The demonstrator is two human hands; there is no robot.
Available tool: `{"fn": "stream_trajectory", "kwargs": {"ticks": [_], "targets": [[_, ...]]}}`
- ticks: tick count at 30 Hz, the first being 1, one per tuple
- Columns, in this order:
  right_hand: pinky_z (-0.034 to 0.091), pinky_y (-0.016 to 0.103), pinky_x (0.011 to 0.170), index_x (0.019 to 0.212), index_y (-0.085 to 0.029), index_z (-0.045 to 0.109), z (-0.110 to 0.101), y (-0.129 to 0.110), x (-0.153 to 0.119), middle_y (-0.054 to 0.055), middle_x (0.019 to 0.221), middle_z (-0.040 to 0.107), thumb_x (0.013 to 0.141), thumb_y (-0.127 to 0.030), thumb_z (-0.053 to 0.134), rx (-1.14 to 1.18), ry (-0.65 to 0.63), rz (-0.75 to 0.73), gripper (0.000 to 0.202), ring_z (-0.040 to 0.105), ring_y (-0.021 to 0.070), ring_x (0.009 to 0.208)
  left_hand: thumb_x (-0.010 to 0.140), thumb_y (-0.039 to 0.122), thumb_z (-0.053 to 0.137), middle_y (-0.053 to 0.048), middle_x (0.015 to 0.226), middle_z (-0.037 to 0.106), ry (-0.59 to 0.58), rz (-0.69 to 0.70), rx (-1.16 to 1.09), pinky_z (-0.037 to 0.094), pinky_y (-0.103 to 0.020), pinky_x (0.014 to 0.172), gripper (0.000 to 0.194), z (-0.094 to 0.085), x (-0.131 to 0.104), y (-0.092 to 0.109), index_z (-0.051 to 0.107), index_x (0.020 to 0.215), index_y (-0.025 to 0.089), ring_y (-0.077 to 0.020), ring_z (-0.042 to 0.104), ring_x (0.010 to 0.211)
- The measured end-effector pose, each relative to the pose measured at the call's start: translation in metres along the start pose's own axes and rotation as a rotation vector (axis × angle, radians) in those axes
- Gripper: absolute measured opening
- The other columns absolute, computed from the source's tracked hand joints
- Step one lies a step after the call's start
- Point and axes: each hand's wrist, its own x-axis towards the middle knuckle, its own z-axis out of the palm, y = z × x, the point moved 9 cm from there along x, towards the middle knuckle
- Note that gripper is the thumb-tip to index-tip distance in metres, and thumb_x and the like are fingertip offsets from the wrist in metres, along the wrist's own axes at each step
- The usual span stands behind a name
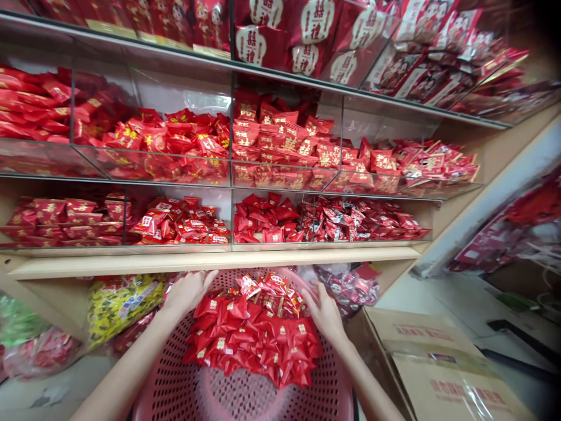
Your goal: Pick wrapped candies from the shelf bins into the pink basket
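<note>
A pink perforated plastic basket is below the shelving, its far side at the front of the lowest shelf board. Inside lie many small red packets with gold marks, piled toward the far side; a few with white and yellow print lie at the back. My left hand is closed on the far left of the basket's rim, thumb pointing inward. On the far right of the rim my right hand grips too, thumb toward the packets. The fingers outside the rim are partly hidden.
Above the basket, shelves with clear dividers hold many red packets. A yellow bag sits under the shelf at left, and clear bags at right. A taped cardboard box stands right of the basket.
</note>
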Motion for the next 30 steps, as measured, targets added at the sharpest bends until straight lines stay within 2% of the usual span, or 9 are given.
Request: {"fn": "stream_trajectory", "kwargs": {"ticks": [5, 8, 10, 14, 17, 20, 23, 27, 30], "targets": [[0.048, 0.035, 0.075, 0.117, -0.022, 0.047, -0.010, -0.005, -0.005, 0.008, 0.095, 0.067, 0.083, -0.050, 0.042, 0.079, 0.056, 0.002, 0.044, 0.063, 0.0243, 0.090, 0.086, 0.053, 0.023, -0.022, 0.090, 0.065, 0.111, -0.042, 0.094, 0.044, -0.042, 0.076, 0.058, -0.020, -0.017, 0.009, 0.062, 0.095, 0.010, -0.0345, 0.061, 0.090], [0.049, 0.036, 0.072, 0.116, -0.022, 0.048, -0.013, -0.003, -0.003, 0.007, 0.090, 0.068, 0.083, -0.050, 0.041, 0.112, 0.085, 0.003, 0.044, 0.064, 0.0242, 0.085, 0.085, 0.055, 0.026, -0.019, 0.084, 0.066, 0.135, -0.002, 0.050, 0.044, -0.041, 0.076, 0.058, -0.036, -0.027, 0.039, 0.064, 0.092, 0.011, -0.0334, 0.062, 0.089], [0.050, 0.036, 0.070, 0.116, -0.023, 0.048, -0.015, -0.003, -0.004, 0.006, 0.089, 0.068, 0.083, -0.051, 0.039, 0.128, 0.100, 0.005, 0.044, 0.065, 0.0244, 0.083, 0.086, 0.053, 0.026, -0.014, 0.086, 0.067, 0.105, 0.150, -0.040, 0.044, -0.038, 0.077, 0.054, -0.043, -0.027, 0.078, 0.063, 0.097, 0.015, -0.0294, 0.062, 0.088], [0.050, 0.035, 0.069, 0.115, -0.023, 0.049, -0.020, -0.007, -0.008, 0.006, 0.090, 0.068, 0.084, -0.050, 0.038, 0.142, 0.103, 0.003, 0.043, 0.065, 0.0241, 0.084, 0.091, 0.047, 0.021, -0.005, 0.106, 0.065, -0.031, 0.685, -0.261, 0.041, -0.029, 0.088, 0.049, -0.041, -0.028, 0.170, 0.061, 0.105, 0.024, -0.0197, 0.059, 0.099], [0.050, 0.035, 0.070, 0.115, -0.024, 0.049, -0.023, -0.009, -0.011, 0.005, 0.091, 0.068, 0.085, -0.049, 0.037, 0.157, 0.096, 0.002, 0.041, 0.064, 0.0236, 0.085, 0.091, 0.046, 0.022, -0.004, 0.131, 0.050, -0.110, 0.881, -0.324, 0.032, -0.029, 0.100, 0.050, -0.025, -0.022, 0.204, 0.045, 0.128, 0.024, -0.0172, 0.046, 0.119], [0.050, 0.035, 0.072, 0.114, -0.025, 0.049, -0.027, -0.007, -0.013, 0.005, 0.092, 0.068, 0.085, -0.049, 0.037, 0.166, 0.100, 0.003, 0.039, 0.064, 0.0237, 0.086, 0.089, 0.051, 0.023, -0.003, 0.143, 0.033, -0.161, 0.923, -0.312, 0.021, -0.032, 0.107, 0.055, -0.007, -0.016, 0.213, 0.032, 0.137, 0.024, -0.0173, 0.029, 0.131], [0.050, 0.035, 0.072, 0.113, -0.025, 0.049, -0.031, -0.002, -0.014, 0.005, 0.093, 0.068, 0.085, -0.048, 0.037, 0.171, 0.128, 0.023, 0.038, 0.064, 0.0241, 0.087, 0.088, 0.055, 0.021, -0.002, 0.147, 0.020, -0.191, 0.898, -0.304, 0.012, -0.036, 0.110, 0.057, 0.005, -0.013, 0.204, 0.029, 0.138, 0.027, -0.0185, 0.017, 0.135], [0.050, 0.034, 0.073, 0.112, -0.026, 0.051, -0.035, 0.004, -0.018, 0.006, 0.097, 0.067, 0.083, -0.049, 0.040, 0.178, 0.159, 0.029, 0.038, 0.063, 0.0242, 0.090, 0.086, 0.060, 0.018, -0.004, 0.147, 0.020, -0.245, 0.734, -0.293, 0.010, -0.040, 0.109, 0.065, 0.015, -0.004, 0.179, 0.023, 0.140, 0.025, -0.0216, 0.015, 0.135], [0.050, 0.033, 0.074, 0.112, -0.024, 0.052, -0.034, 0.007, -0.020, 0.007, 0.100, 0.066, 0.083, -0.049, 0.042, 0.175, 0.154, 0.035, 0.039, 0.063, 0.0236, 0.092, 0.082, 0.065, 0.013, -0.007, 0.147, 0.017, -0.282, 0.632, -0.222, 0.008, -0.041, 0.109, 0.076, 0.023, 0.000, 0.168, 0.018, 0.142, 0.018, -0.0237, 0.013, 0.136]]}}
